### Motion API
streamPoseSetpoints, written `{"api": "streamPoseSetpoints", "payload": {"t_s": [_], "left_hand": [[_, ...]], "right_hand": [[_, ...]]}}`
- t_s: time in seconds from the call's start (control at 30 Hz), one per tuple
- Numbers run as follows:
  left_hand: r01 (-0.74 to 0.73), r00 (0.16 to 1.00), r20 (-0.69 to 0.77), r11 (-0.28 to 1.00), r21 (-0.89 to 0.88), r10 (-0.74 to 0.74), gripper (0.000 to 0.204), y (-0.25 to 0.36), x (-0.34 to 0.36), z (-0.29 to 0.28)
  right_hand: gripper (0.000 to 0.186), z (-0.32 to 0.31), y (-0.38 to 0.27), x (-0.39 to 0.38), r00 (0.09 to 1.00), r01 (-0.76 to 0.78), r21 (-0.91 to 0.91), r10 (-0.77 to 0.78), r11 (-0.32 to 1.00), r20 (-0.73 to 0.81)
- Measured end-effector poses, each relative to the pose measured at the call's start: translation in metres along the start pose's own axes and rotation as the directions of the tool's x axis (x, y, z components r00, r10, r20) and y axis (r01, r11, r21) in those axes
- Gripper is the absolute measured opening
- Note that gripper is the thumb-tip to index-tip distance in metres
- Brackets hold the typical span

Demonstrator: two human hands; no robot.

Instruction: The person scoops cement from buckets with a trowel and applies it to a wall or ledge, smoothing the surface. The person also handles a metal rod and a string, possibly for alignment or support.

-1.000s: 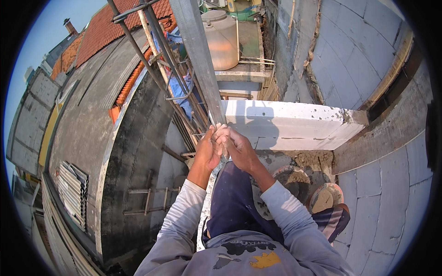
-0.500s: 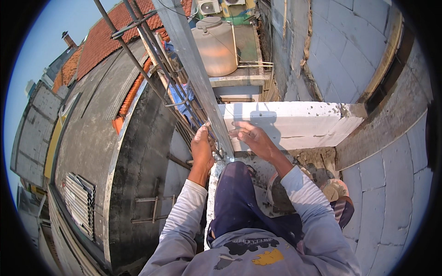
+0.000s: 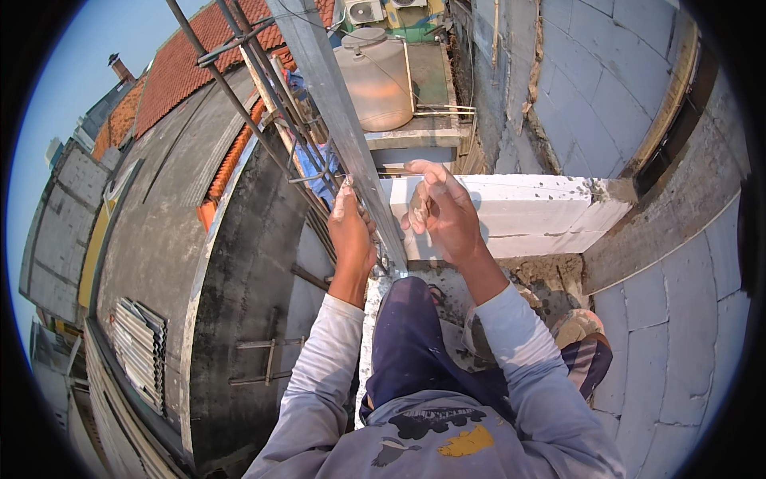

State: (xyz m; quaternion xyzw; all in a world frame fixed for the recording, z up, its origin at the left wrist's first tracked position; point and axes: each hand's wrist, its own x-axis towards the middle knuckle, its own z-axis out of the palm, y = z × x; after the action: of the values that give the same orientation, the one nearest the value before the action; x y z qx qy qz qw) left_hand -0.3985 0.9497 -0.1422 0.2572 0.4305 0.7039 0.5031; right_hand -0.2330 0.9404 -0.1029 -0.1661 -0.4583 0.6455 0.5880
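Observation:
A long grey beam [image 3: 335, 104] stands tilted in front of me, its lower end by the end of the white block wall [image 3: 527, 215]. On the beam's left side is my left hand [image 3: 349, 231], fingers curled and thumb pointing up, close to the beam and the steel bars behind it. My right hand [image 3: 448, 209], bent at the fingers, is raised to the right of the beam, in front of the wall. Pale dust coats the fingers of both hands. Whatever they pinch, if anything, is too thin or hidden to make out.
Steel reinforcing bars [image 3: 275, 104] with tie rings rise left of the beam. My knee [image 3: 407, 319] is by the narrow wall top. Below on the left lies a neighbouring roof [image 3: 175, 207]. Grey block walls [image 3: 662, 343] close the right side; a water tank [image 3: 373, 84] stands beyond.
My right hand has lifted and turned upward, its fingers more bent and farther from me. My left hand has moved slightly up and left along the beam.

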Motion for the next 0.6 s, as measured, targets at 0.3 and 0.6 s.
{"api": "streamPoseSetpoints", "payload": {"t_s": [0.3,0.6], "left_hand": [[-0.006,1.0,0.003,0.987,-0.161,0.006,0.026,0.019,0.001,0.023],[-0.041,0.995,0.076,0.971,-0.234,0.06,0.024,0.029,0.013,0.032]], "right_hand": [[0.035,-0.011,-0.034,-0.02,0.95,0.299,0.01,-0.297,0.954,-0.095],[0.041,-0.024,-0.067,-0.043,0.898,0.312,-0.456,-0.415,0.834,-0.145]]}}
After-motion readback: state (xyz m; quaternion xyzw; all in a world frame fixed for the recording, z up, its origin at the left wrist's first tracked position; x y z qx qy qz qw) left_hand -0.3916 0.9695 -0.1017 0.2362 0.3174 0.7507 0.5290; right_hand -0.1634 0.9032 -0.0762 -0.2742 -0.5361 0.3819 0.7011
